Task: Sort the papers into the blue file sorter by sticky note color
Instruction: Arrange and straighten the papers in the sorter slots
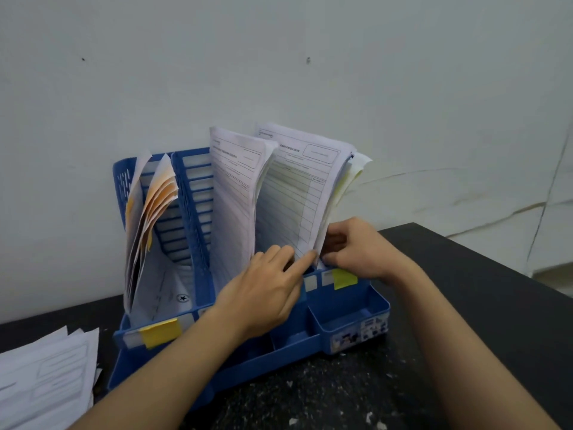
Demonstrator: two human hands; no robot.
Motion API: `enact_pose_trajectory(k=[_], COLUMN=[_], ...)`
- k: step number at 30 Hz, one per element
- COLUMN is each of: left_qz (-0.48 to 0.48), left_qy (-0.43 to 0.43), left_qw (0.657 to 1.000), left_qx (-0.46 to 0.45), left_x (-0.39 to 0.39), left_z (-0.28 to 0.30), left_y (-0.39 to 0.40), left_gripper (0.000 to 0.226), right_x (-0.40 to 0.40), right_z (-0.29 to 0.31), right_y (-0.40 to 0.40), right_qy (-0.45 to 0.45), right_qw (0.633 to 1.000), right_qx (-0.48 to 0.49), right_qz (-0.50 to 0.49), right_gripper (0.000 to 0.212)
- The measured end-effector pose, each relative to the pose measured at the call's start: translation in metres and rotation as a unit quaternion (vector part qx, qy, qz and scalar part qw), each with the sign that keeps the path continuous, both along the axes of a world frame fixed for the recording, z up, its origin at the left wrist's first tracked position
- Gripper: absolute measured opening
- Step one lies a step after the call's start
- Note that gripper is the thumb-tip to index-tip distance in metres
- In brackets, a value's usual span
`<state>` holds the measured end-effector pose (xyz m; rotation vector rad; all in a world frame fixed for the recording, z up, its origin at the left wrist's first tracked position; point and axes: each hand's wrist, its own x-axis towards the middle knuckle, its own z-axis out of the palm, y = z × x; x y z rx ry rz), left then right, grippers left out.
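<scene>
The blue file sorter (pixel 198 197) stands on a dark table against the wall. Its left slot holds papers with orange edges (pixel 148 209); an orange-yellow sticky note (pixel 161 332) marks that slot's front. The middle slot holds a white form stack (pixel 232 193). A lined form stack (pixel 297 193) stands in the right slot, above a lime-yellow sticky note (pixel 344 278). My left hand (pixel 263 290) rests against the lower edge of that stack, index finger extended. My right hand (pixel 356 249) pinches the stack's lower right corner.
Loose printed papers (pixel 46 377) lie on the speckled dark table (pixel 310 398) at the lower left. The sorter's front has small open trays (pixel 347 318). The table's right edge runs diagonally toward the wall.
</scene>
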<state>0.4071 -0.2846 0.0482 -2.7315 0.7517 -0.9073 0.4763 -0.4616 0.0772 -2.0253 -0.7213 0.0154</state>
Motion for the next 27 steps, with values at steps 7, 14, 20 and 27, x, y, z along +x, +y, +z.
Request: enact_pose_trajectory(k=[7,14,20,27], left_qz=[-0.011,-0.029,-0.01,0.001], left_qy=[0.027,0.07,0.073,0.092], left_qw=[0.999,0.995,0.996,0.994], left_qx=[-0.046,-0.058,-0.054,-0.051], left_x=[-0.001,0.001,0.001,-0.001], left_z=[-0.001,-0.002,-0.003,0.0], left_y=[0.0,0.001,0.0,-0.001], left_gripper=[0.045,0.054,0.069,0.064], right_x=[0.002,-0.002,0.003,0.005], right_z=[-0.005,-0.005,-0.006,-0.005], right_y=[0.012,0.018,0.013,0.021], right_qy=[-0.055,-0.051,-0.067,-0.047], right_qw=[0.995,0.994,0.979,0.982], right_qx=[-0.029,-0.008,0.024,0.008], right_qz=[-0.072,-0.093,-0.191,-0.181], right_gripper=[0.02,0.029,0.015,0.029])
